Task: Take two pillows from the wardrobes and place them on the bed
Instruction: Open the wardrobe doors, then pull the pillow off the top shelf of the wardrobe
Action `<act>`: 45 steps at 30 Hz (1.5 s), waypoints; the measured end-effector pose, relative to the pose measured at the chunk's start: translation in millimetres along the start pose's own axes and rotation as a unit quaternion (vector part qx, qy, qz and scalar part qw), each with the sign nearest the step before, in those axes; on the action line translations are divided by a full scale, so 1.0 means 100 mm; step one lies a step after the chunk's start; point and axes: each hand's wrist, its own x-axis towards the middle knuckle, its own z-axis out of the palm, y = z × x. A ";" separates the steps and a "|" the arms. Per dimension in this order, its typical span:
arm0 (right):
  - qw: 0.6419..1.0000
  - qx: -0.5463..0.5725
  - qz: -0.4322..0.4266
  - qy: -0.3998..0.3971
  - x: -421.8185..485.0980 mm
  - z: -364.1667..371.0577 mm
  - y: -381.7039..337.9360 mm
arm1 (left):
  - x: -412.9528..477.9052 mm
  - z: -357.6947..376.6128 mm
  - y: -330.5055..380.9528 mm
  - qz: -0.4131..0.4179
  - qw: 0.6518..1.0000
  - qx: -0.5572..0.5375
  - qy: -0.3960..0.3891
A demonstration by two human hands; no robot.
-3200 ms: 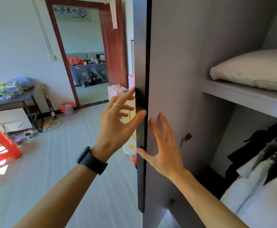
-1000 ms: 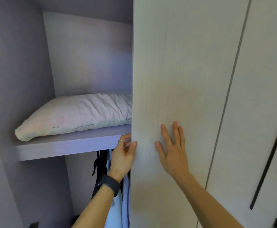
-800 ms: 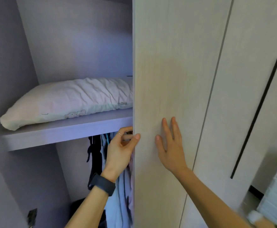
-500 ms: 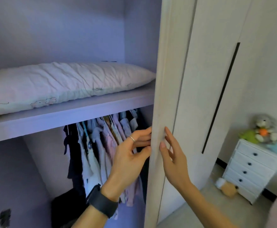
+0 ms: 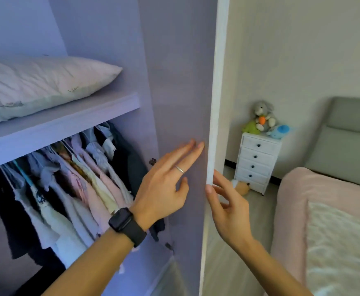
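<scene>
Although the wardrobe door [image 5: 185, 103] stands open now, no pillow has left its place, so the task seems to be only at its beginning. The pillow [image 5: 40, 86] lies flat on the upper shelf [image 5: 68, 116] of the wardrobe, above a row of hanging clothes [image 5: 68, 178]. Only this one pillow is visible; where the second one is, the view does not tell. The bed [image 5: 324, 221] waits at the right, well apart from the shelf, and the part of it in view carries no pillow.

The left hand [image 5: 166, 184] is spread open, its fingers stretched flat against the inner face of the door, and it holds nothing. The right hand [image 5: 228, 206] is half open beside the door's outer edge, with the thumb and the fingertips touching this edge loosely; it does not carry anything either. What is left, by this judgement, is nearly everything: to take the pillow down, bring it to the bed, and find the other one.

The pillow looks soft and plump, with a wrinkled pale cover and a small print on it, and its corner narrows to a point. The shelf and the door are flat, smooth boards with a faint wood grain. The bed has a pink, fluffy-looking border, a white crinkled cover and a grey padded headboard [image 5: 345, 133].
</scene>
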 end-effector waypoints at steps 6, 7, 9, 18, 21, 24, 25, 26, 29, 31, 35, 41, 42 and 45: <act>0.993 -0.079 0.023 0.090 0.22 -0.38 0.16 | 0.36 0.70 -0.10 0.077 0.988 0.117 -0.065; 0.990 -0.090 0.023 0.103 0.27 -0.43 0.19 | 0.43 0.80 -0.10 0.076 0.989 0.111 -0.063; 0.985 -0.112 0.032 0.130 0.39 -0.51 0.27 | 0.56 1.00 -0.09 0.072 0.990 0.099 -0.064; 0.969 -0.157 0.076 0.174 0.72 -0.67 0.44 | 0.88 1.39 -0.01 0.046 0.992 0.103 -0.051; 0.972 -0.116 0.077 0.192 0.55 -0.58 0.45 | 0.75 1.35 -0.02 0.039 0.995 0.080 -0.041; 0.960 -0.136 0.108 0.219 0.14 -0.36 0.65 | 0.31 1.28 -0.11 -0.047 0.999 -0.001 -0.026; 0.959 -0.148 0.118 0.212 0.00 -0.26 0.73 | 0.10 1.26 -0.16 -0.081 0.996 -0.022 -0.018; 0.961 -0.155 0.129 0.188 -0.12 -0.15 0.79 | -0.11 1.23 -0.23 -0.113 0.993 -0.031 -0.017; 0.977 -0.161 0.129 0.048 -0.33 0.28 0.89 | -0.72 1.06 -0.48 -0.211 0.976 -0.018 -0.044; 0.980 -0.161 0.108 -0.041 -0.30 0.56 0.86 | -1.01 0.88 -0.63 -0.282 0.958 0.000 -0.053; 0.978 -0.140 0.010 -0.157 0.10 1.18 0.61 | -1.25 0.27 -0.87 -0.347 0.936 0.060 -0.016; 0.964 -0.073 -0.169 -0.193 1.12 2.11 -0.11 | -0.85 -0.99 -1.23 -0.315 0.914 0.240 0.092; 0.960 -0.061 -0.201 -0.188 1.31 2.25 -0.24 | -0.75 -1.20 -1.28 -0.306 0.907 0.265 0.117; 0.949 -0.043 -0.248 -0.190 1.92 2.59 -0.63 | -0.46 -1.80 -1.47 -0.298 0.876 0.342 0.166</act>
